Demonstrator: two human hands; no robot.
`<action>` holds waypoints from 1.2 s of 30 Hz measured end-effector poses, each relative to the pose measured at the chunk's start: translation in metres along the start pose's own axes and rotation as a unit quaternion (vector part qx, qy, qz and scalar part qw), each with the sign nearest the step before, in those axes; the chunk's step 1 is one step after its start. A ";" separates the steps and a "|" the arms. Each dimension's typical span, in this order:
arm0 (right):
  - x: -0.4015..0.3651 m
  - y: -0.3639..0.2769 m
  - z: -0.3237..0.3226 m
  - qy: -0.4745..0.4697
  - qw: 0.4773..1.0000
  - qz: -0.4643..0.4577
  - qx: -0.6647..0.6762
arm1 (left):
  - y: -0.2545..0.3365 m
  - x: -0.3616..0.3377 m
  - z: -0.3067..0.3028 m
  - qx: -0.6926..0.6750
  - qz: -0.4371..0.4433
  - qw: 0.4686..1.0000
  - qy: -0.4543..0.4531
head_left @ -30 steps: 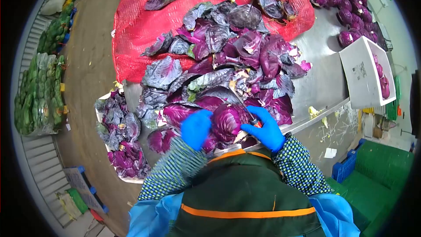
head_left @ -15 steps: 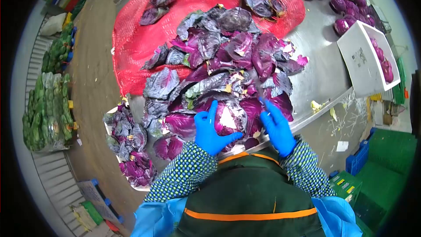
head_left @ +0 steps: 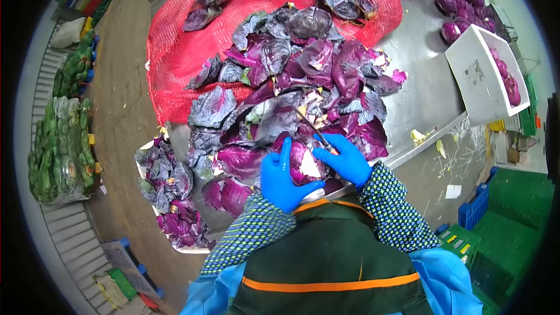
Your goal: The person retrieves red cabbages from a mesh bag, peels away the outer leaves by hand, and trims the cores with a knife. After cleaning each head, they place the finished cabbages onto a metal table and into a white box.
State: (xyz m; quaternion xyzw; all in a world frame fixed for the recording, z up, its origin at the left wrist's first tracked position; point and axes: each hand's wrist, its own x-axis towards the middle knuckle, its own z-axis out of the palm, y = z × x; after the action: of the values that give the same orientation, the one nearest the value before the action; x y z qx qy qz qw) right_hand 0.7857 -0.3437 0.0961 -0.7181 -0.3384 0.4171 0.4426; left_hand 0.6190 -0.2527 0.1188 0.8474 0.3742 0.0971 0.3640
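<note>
In a blue glove, my left hand (head_left: 282,178) grips the near left side of a red cabbage (head_left: 300,154), its thumb along the bottom and forefinger up the side. A pale cut patch shows on the cabbage. My right hand (head_left: 347,163), also gloved in blue, is closed around a knife (head_left: 309,122) whose blade points up and left over the leaves. Its thumb rests at the cabbage's upper right side. Loose purple outer leaves (head_left: 274,58) are heaped just beyond both hands.
A red mesh sack (head_left: 175,41) lies under the far leaves on the metal table (head_left: 417,64). Whole red cabbages (head_left: 446,3) sit at the far right, near a tilted white box (head_left: 475,81). A leaf-filled white container (head_left: 192,251) stands left. Green crates (head_left: 519,204) are stacked at right.
My right hand has moved left and in to the cabbage, and the knife has swung to point up and left. A leaf beyond the cabbage lies differently. My left hand still grips the cabbage.
</note>
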 end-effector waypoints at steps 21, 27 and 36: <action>-0.032 -0.001 0.000 0.045 0.998 0.010 0.047 | -0.062 0.068 0.005 -0.381 -0.256 0.876 -0.149; -0.022 -0.003 0.010 0.109 0.992 -0.021 -0.065 | -0.125 0.019 -0.008 -0.799 -0.195 0.558 -0.115; 0.016 -0.024 -0.008 0.020 0.973 -0.123 -0.194 | -0.021 0.013 -0.001 -0.038 0.137 0.989 -0.035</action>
State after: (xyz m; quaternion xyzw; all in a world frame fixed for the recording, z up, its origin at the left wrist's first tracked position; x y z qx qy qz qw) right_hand 0.7969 -0.3239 0.1156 -0.7515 -0.4897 0.2707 0.3494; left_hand 0.6155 -0.2337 0.1033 0.8792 0.2372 0.1306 0.3920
